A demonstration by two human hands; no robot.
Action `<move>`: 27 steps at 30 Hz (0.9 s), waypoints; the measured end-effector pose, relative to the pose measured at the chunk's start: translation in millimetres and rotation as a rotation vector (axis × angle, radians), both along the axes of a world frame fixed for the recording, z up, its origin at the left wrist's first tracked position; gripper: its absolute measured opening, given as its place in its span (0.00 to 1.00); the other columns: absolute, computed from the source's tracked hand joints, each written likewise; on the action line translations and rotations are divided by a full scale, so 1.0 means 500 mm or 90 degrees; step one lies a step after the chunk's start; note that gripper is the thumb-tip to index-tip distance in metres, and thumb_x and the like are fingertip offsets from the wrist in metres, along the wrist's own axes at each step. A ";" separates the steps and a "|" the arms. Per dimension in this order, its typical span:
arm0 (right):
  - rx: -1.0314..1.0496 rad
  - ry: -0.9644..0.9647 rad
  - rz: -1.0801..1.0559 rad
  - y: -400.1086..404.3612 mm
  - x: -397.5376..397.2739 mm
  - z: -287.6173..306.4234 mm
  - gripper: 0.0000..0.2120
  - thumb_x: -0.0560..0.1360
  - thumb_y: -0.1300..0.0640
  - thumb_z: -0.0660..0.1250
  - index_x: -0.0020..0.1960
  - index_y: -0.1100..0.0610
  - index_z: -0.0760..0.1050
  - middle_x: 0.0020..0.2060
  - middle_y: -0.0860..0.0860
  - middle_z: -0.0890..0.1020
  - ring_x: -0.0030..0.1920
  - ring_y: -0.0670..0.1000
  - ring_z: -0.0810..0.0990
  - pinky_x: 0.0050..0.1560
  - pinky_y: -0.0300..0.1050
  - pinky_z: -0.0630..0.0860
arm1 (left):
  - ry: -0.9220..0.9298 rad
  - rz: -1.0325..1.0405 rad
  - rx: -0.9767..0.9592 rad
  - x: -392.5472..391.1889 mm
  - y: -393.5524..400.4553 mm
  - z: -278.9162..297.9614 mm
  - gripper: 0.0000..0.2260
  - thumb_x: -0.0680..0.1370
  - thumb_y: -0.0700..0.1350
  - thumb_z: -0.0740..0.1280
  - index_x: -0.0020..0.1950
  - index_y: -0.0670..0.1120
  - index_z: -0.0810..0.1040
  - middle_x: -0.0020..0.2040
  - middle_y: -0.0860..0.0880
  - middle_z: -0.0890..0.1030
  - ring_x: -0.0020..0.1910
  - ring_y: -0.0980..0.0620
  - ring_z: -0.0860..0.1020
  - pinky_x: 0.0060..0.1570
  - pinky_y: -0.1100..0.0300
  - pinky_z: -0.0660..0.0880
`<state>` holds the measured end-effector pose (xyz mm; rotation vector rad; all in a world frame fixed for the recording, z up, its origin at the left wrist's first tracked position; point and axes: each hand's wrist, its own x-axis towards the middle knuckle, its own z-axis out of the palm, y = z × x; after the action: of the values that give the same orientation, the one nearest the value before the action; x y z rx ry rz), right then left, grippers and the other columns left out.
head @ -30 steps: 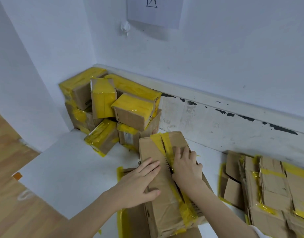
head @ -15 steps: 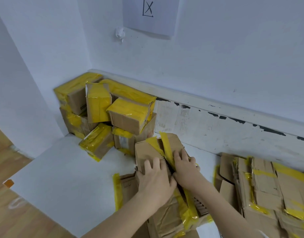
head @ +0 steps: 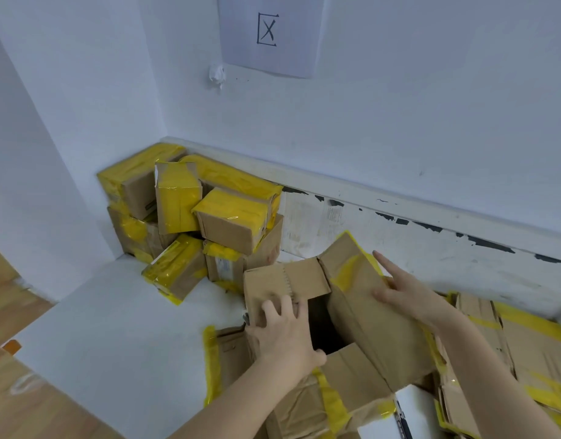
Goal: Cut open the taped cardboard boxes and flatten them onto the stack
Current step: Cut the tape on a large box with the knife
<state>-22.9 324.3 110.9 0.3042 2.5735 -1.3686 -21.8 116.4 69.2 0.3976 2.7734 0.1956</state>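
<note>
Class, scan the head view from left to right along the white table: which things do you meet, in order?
Pile of taped boxes → left hand → opened box → right hand → stack of flattened cardboard.

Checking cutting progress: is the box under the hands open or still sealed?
Open: the box has its flaps spread apart by the left hand and right hand, showing a dark interior.
</note>
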 end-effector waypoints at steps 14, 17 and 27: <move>0.506 0.158 0.057 -0.080 0.034 -0.126 0.27 0.79 0.66 0.50 0.75 0.46 0.56 0.71 0.45 0.61 0.65 0.52 0.62 0.61 0.42 0.65 | -0.099 0.326 0.808 0.011 -0.219 0.021 0.16 0.70 0.37 0.60 0.55 0.51 0.75 0.63 0.53 0.66 0.53 0.62 0.71 0.50 0.59 0.71; 0.484 0.160 0.158 -0.086 0.045 -0.134 0.36 0.75 0.70 0.51 0.76 0.43 0.46 0.72 0.48 0.56 0.63 0.53 0.66 0.54 0.37 0.66 | 0.008 0.365 0.519 0.027 -0.244 -0.068 0.11 0.76 0.32 0.60 0.50 0.46 0.75 0.74 0.46 0.57 0.70 0.48 0.61 0.67 0.55 0.61; 0.246 0.083 0.343 -0.091 0.069 -0.096 0.24 0.74 0.39 0.59 0.56 0.57 0.78 0.75 0.58 0.56 0.75 0.46 0.35 0.69 0.39 0.55 | 0.230 -0.055 0.106 -0.094 -0.174 0.013 0.38 0.77 0.52 0.64 0.77 0.52 0.41 0.78 0.51 0.44 0.70 0.50 0.65 0.61 0.59 0.71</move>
<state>11.7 278.6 62.9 -0.4116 2.7231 -0.7237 -68.8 29.4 75.6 0.6512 3.0942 0.3691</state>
